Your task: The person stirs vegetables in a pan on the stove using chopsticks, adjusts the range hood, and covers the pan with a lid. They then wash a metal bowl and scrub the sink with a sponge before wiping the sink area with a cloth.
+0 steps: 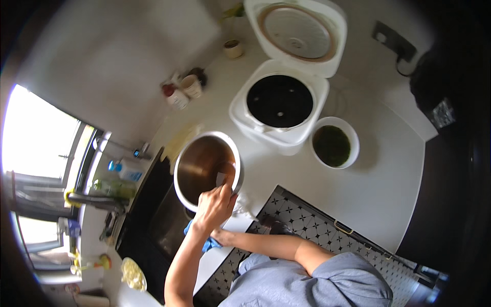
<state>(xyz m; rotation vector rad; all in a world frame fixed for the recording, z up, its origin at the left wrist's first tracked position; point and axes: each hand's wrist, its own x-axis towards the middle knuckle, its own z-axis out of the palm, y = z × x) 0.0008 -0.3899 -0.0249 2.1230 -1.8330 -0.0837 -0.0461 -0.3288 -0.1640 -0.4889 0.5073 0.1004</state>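
A large round metal pot [207, 172] with a brownish, shiny inside stands at the corner of the black sink. My left hand [215, 205] is closed over its near rim, fingers reaching inside; a small pale patch shows by the fingertips. Below it, my right hand [222, 236] holds a bunched blue cloth [210, 244] near the pot's base, partly hidden by my left forearm. Behind the pot is a white rice cooker [282, 140] with its lid [337, 38] raised and a dark interior. Right of that sits a white bowl [355, 144] of dark green liquid.
A crumpled white item [243, 207] lies beside the pot. The black sink [142, 226] is at the left, with bottles [130, 170] and a faucet [99, 201] along its far side. A plate of pale food [133, 274] lies lower left. Cups [191, 86] stand by the wall.
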